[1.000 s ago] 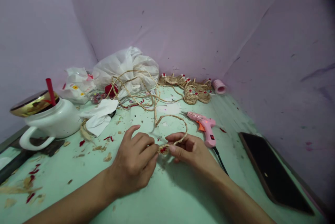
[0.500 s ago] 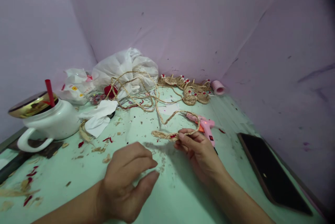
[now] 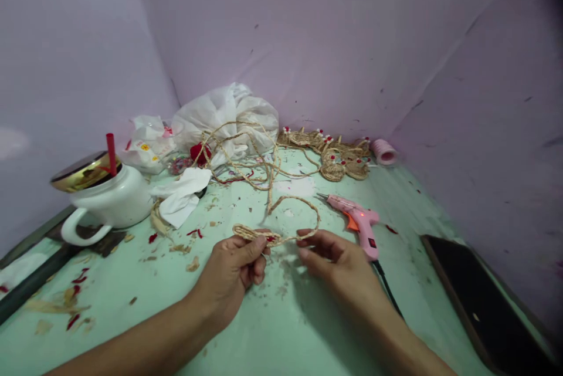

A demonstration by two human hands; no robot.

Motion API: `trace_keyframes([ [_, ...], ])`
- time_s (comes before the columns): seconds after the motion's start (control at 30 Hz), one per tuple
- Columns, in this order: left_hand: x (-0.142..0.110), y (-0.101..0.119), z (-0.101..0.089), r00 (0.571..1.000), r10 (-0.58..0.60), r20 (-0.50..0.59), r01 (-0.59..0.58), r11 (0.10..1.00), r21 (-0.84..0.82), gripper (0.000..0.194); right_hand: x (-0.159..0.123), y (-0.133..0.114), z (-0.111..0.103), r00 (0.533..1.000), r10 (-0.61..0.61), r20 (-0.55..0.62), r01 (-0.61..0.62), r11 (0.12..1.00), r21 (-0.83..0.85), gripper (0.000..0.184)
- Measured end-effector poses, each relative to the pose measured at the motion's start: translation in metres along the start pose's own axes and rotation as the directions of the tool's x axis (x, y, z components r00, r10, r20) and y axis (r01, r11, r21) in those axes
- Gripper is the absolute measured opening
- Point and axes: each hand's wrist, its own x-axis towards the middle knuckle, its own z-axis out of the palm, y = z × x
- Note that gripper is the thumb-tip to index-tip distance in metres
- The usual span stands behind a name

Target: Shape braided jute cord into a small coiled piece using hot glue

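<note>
Between the thumb and fingers of my left hand [image 3: 240, 267] is a flattened coil of braided straw cord [image 3: 244, 231], with a bit of red at its middle. My right hand [image 3: 336, 258] is just to the right, thumb and index finger apart, beside the cord where it leaves the coil; its fingertips seem not to grip it. From there the cord loops up and back to a loose tangle [image 3: 259, 170]. A pink glue gun [image 3: 363, 220] with an orange trigger lies behind my right hand, its small light lit.
At the left stand a white mug [image 3: 112, 200] with a gold lid and red straw, and a crumpled tissue [image 3: 180, 203]. White plastic bags [image 3: 229, 115], woven straw pieces with red beads [image 3: 334, 159] and a pink spool [image 3: 384, 152] line the back. A dark phone [image 3: 479, 300] lies right.
My left hand has come up and taken hold of the coil. My right hand has let go of it, its fingers now apart. The view has shifted slightly left.
</note>
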Motion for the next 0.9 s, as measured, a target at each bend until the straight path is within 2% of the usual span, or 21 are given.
trace_keyframes([
  [0.07,0.001,0.0,0.0,0.999,-0.013,-0.03,0.012,1.0,-0.013,0.031,0.008,-0.002,-0.021,0.981,-0.14,-0.131,0.094,0.947,-0.307,0.025],
  [0.13,0.002,0.0,-0.001,0.999,-0.005,-0.043,0.004,1.0,-0.019,0.031,0.014,-0.005,-0.04,0.941,-0.233,-0.243,0.066,0.835,-0.546,0.027],
  [0.17,0.003,0.0,-0.001,0.999,0.003,-0.044,-0.004,1.0,-0.02,0.03,0.015,-0.007,-0.048,0.926,-0.236,-0.294,0.017,0.805,-0.593,0.028],
  [0.27,0.004,0.0,-0.002,0.999,0.026,-0.042,-0.027,1.0,-0.011,0.029,0.014,-0.016,-0.062,0.911,-0.227,-0.345,-0.055,0.76,-0.648,0.031],
  [0.3,0.004,0.0,-0.003,0.998,0.036,-0.041,-0.037,0.999,-0.005,0.028,0.013,-0.018,-0.065,0.907,-0.227,-0.354,-0.095,0.709,-0.699,0.032],
  [0.4,0.004,0.001,-0.002,0.997,0.067,-0.043,-0.067,0.998,0.01,0.028,0.014,-0.02,-0.08,0.896,-0.216,-0.388,-0.262,0.447,-0.855,0.039],
  [0.47,0.003,0.003,-0.002,0.995,0.085,-0.047,-0.084,0.996,0.015,0.029,0.018,-0.015,-0.096,0.907,-0.135,-0.398,-0.331,0.354,-0.875,0.045],
  [0.57,0.003,0.006,-0.001,0.994,0.097,-0.055,-0.095,0.995,0.026,0.034,0.027,-0.004,-0.119,0.928,0.029,-0.372,-0.357,0.357,-0.863,0.052],
  [0.67,0.003,0.007,-0.001,0.994,0.092,-0.059,-0.089,0.995,0.054,0.04,0.033,0.004,-0.127,0.943,0.131,-0.307,-0.334,0.386,-0.86,0.058],
  [0.8,0.005,0.006,-0.003,0.993,0.101,-0.054,-0.097,0.992,0.08,0.041,0.034,0.004,-0.112,0.973,0.125,-0.195,-0.231,0.464,-0.855,0.059],
  [0.9,0.005,0.005,-0.004,0.993,0.1,-0.059,-0.094,0.991,0.095,0.042,0.036,0.003,-0.099,0.963,0.096,-0.25,-0.264,0.501,-0.824,0.067],
])
